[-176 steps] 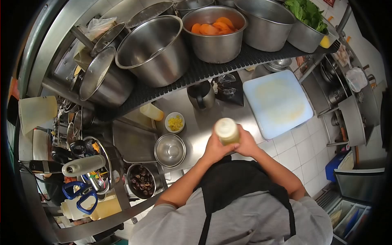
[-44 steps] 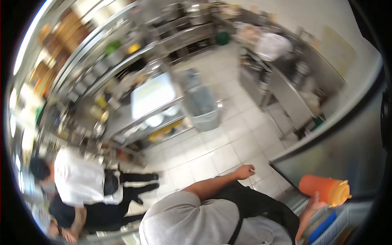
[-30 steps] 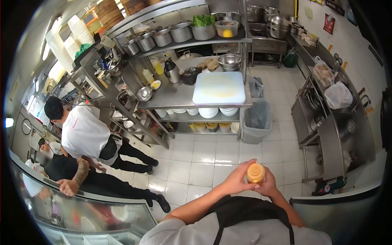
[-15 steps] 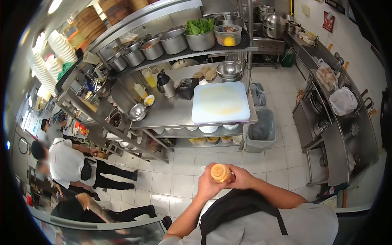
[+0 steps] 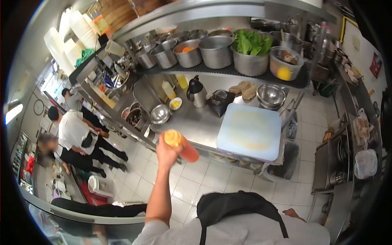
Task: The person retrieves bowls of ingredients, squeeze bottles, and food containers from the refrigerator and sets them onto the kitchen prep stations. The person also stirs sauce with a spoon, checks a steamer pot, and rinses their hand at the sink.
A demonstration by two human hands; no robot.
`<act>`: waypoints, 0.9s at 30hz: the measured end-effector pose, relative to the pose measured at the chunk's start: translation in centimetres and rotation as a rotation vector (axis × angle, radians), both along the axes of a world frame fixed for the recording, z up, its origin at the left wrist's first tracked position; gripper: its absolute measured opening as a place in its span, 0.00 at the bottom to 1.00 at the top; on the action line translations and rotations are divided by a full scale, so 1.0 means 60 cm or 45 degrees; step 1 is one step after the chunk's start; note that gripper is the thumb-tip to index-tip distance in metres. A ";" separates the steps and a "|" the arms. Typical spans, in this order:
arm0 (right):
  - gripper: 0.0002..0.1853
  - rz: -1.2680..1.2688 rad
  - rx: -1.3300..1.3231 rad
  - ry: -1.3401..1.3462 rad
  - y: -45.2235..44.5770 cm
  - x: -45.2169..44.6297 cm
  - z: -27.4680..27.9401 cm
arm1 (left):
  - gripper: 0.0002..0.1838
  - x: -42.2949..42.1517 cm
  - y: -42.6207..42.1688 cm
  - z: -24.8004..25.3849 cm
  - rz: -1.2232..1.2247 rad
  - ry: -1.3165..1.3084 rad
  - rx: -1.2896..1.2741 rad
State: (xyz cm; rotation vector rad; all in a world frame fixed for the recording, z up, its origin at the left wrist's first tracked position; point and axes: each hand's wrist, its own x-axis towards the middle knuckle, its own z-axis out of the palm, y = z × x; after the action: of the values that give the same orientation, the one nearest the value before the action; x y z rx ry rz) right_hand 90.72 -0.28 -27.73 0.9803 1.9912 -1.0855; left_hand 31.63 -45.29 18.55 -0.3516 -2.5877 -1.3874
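Observation:
My left hand is wrapped round the upper part of an orange squeeze bottle with a yellow-orange cap, raised over the floor near the steel counter. The bottle is tilted, its base toward the right. Low on the right, my right hand shows only in part beside the black apron; its fingers are too small and hidden to read. On the counter are a white cutting board, a steel bowl, a small bowl of yellow pieces and a pale bottle.
Above the counter, a shelf holds several steel pots and leafy greens. A grey bin stands beyond the board. Several people, one in a white shirt, are at the left. Steel racks line the right.
Both hands were around the bottle; now only my left hand holds it, moved left and tilted. My right hand has dropped to my right side. The counter appears closer.

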 end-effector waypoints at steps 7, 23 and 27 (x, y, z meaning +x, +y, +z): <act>0.16 -0.748 0.018 -0.078 0.065 -0.285 0.071 | 0.40 -0.242 -0.034 0.042 0.014 0.242 -0.076; 0.13 -0.974 -0.016 0.045 -0.208 -0.507 0.176 | 0.35 -0.819 -0.011 -0.130 0.148 0.325 0.020; 0.13 -1.025 -0.070 0.043 -0.280 -0.510 0.154 | 0.36 -0.868 -0.009 -0.201 0.151 0.359 -0.112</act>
State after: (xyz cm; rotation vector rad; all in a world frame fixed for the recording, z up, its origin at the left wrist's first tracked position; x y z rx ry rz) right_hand 60.12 -17.08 -18.51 1.8139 1.5830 -1.5534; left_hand -20.43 -45.81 6.47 -0.3699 -2.3999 -1.1006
